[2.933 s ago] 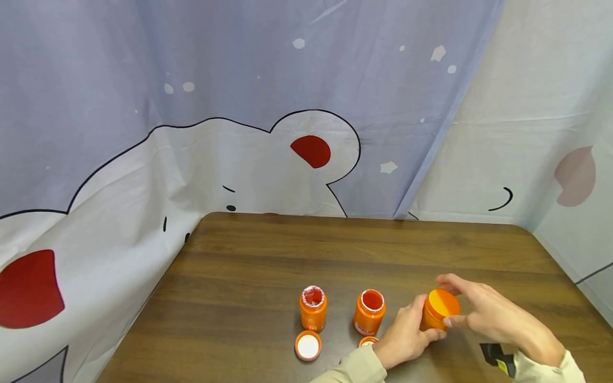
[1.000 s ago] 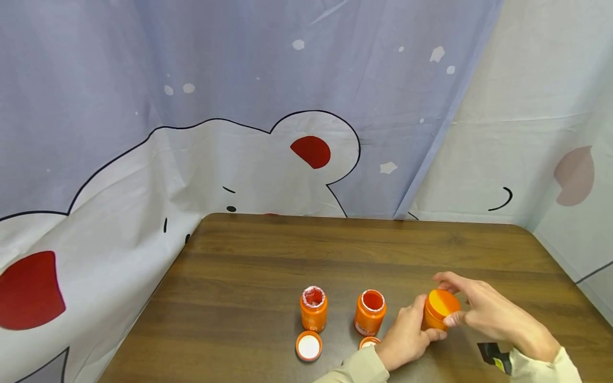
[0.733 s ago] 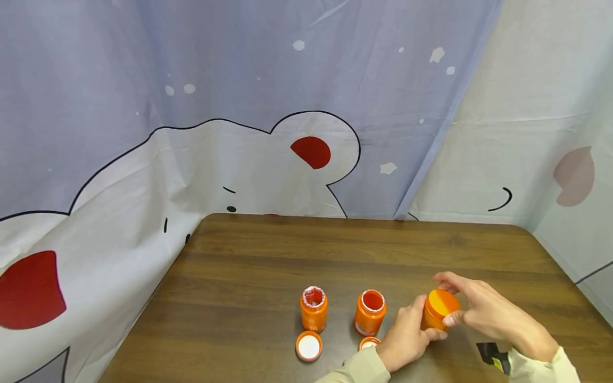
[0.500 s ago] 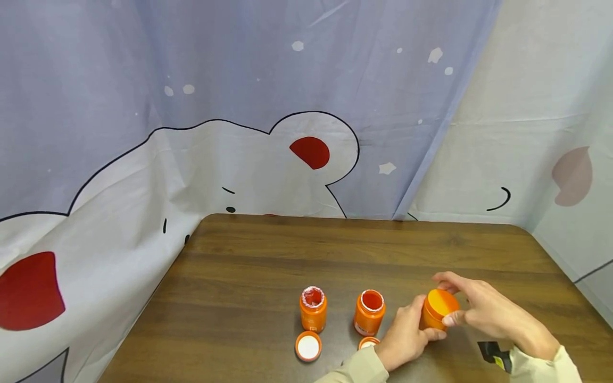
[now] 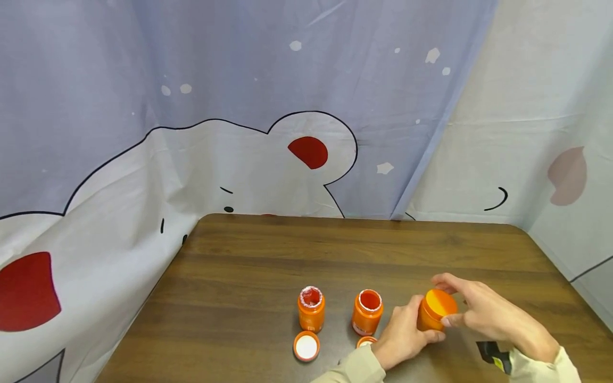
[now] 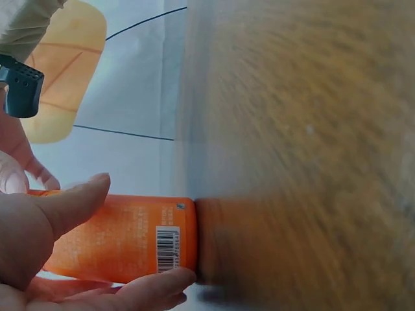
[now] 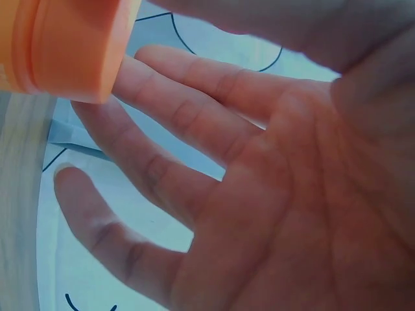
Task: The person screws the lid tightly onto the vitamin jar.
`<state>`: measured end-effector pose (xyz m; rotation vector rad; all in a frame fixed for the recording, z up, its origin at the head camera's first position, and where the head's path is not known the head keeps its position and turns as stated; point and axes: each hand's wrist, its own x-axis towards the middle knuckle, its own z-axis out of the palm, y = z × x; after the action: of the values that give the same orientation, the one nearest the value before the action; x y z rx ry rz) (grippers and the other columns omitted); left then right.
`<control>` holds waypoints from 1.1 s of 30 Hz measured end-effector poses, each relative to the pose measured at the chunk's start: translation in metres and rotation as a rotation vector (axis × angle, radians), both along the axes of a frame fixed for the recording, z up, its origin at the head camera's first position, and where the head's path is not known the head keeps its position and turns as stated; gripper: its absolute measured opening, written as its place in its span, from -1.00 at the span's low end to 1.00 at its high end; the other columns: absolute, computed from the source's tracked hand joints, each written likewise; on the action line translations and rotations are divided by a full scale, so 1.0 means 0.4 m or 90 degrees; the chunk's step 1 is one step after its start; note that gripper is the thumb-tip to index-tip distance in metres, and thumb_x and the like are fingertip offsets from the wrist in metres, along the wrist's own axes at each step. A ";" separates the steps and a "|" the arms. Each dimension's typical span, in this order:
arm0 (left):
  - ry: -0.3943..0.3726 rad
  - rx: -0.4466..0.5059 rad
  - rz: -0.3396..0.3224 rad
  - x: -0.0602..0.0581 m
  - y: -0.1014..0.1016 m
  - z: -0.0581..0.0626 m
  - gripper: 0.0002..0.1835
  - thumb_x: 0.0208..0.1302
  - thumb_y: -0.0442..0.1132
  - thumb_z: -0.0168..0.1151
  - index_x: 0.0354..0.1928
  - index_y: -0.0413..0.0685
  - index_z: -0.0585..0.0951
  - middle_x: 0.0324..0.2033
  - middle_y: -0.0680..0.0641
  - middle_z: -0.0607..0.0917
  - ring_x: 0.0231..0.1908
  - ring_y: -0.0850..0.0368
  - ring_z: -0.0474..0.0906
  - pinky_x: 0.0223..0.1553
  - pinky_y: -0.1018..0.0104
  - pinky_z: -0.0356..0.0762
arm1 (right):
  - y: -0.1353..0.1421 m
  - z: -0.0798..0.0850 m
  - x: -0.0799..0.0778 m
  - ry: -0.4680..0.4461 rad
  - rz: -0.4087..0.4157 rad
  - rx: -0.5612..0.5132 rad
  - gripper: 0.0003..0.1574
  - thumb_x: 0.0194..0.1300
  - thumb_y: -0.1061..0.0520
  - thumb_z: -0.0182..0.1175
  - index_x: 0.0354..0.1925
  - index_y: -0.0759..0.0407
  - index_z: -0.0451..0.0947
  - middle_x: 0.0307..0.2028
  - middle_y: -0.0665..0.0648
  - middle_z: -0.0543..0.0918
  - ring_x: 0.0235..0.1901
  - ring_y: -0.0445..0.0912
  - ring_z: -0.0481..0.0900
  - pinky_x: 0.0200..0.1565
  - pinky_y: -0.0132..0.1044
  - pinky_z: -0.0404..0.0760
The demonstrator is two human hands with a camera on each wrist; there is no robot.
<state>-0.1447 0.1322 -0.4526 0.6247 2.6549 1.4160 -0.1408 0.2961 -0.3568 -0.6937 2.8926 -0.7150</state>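
On the right of the table stands an orange plastic bottle [image 6: 117,240], its smooth orange lid [image 5: 441,302] on top. Around its body, my left hand [image 5: 401,335] grips with thumb and fingers; a barcode shows near the base in the left wrist view. My right hand [image 5: 495,314] holds the lid's edge between thumb and fingertips, palm off to the side. In the right wrist view the lid's side lies against the fingers [image 7: 139,81], while the little finger stands apart from it.
Two uncapped orange bottles, one left [image 5: 311,314] and one nearer [image 5: 367,316], stand upright to the left, whitish seal remnants around their mouths. A lid [image 5: 306,346] lies inside-up before the first; another lid [image 5: 366,341] is partly hidden by the left hand. A printed curtain [image 5: 239,159] backs the table [image 5: 230,298].
Both hands keep their hold on the bottle and lid, with hardly any motion. The whole head view has drifted slightly, so things sit a little further left.
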 end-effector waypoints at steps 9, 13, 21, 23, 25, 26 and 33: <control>-0.013 -0.032 0.043 0.008 -0.006 0.045 -0.14 -0.25 0.03 0.53 0.15 0.13 0.30 -0.20 0.08 0.63 -0.28 0.33 0.53 -0.28 0.46 0.47 | -0.013 0.012 0.013 0.036 -0.011 0.016 -0.24 -0.10 -0.02 0.41 0.08 0.13 0.39 -0.07 0.06 0.58 -0.08 0.06 0.52 -0.12 0.06 0.46; 0.032 -0.053 0.030 0.009 -0.019 0.071 -0.21 -0.26 0.00 0.53 0.09 0.06 0.36 -0.24 0.10 0.61 -0.33 0.37 0.49 -0.35 0.55 0.41 | -0.025 0.023 0.027 0.099 -0.019 0.021 -0.33 -0.02 -0.06 0.37 0.04 0.11 0.43 -0.03 0.01 0.57 -0.06 -0.01 0.53 -0.10 -0.03 0.48; 0.103 -0.075 -0.010 0.002 -0.059 0.141 -0.50 -0.17 -0.05 0.44 -0.12 0.01 0.54 -0.27 0.16 0.63 -0.35 0.41 0.49 -0.39 0.64 0.36 | -0.057 0.043 0.044 0.208 -0.009 -0.006 -0.55 0.07 -0.07 0.32 -0.05 -0.05 0.49 -0.11 -0.19 0.56 -0.16 -0.17 0.55 -0.18 -0.18 0.51; 0.132 -0.071 -0.019 -0.003 -0.074 0.159 -0.60 -0.14 -0.07 0.41 -0.19 0.03 0.57 -0.30 0.17 0.65 -0.34 0.42 0.50 -0.38 0.66 0.36 | -0.063 0.047 0.046 0.228 0.008 -0.017 -0.57 0.06 -0.02 0.34 -0.07 -0.08 0.50 -0.13 -0.20 0.56 -0.18 -0.21 0.54 -0.20 -0.22 0.51; 0.166 -0.069 -0.028 -0.009 -0.091 0.175 -0.66 -0.10 -0.08 0.39 -0.22 0.04 0.59 -0.29 0.19 0.66 -0.30 0.43 0.52 -0.34 0.69 0.35 | -0.068 0.052 0.047 0.243 0.026 -0.029 -0.60 0.06 0.04 0.34 -0.08 -0.11 0.50 -0.14 -0.24 0.55 -0.19 -0.25 0.53 -0.20 -0.25 0.51; 0.178 -0.071 -0.030 -0.011 -0.099 0.183 -0.67 -0.09 -0.08 0.38 -0.23 0.05 0.60 -0.30 0.20 0.66 -0.28 0.43 0.53 -0.32 0.69 0.35 | -0.071 0.054 0.049 0.247 0.033 -0.036 -0.61 0.07 0.06 0.34 -0.09 -0.12 0.51 -0.15 -0.25 0.55 -0.19 -0.26 0.53 -0.20 -0.26 0.51; 0.191 -0.111 -0.027 -0.028 -0.149 0.218 -0.58 -0.08 0.08 0.38 -0.16 0.11 0.60 -0.22 0.22 0.62 -0.20 0.35 0.51 -0.23 0.58 0.38 | -0.089 0.061 0.058 0.265 0.056 -0.061 -0.58 0.06 0.13 0.34 -0.11 -0.20 0.49 -0.20 -0.30 0.53 -0.24 -0.26 0.52 -0.24 -0.31 0.49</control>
<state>-0.1561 0.0728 -0.3655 0.9323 2.9272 1.1429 -0.1176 0.2606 -0.3324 -1.0932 3.1813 -0.7851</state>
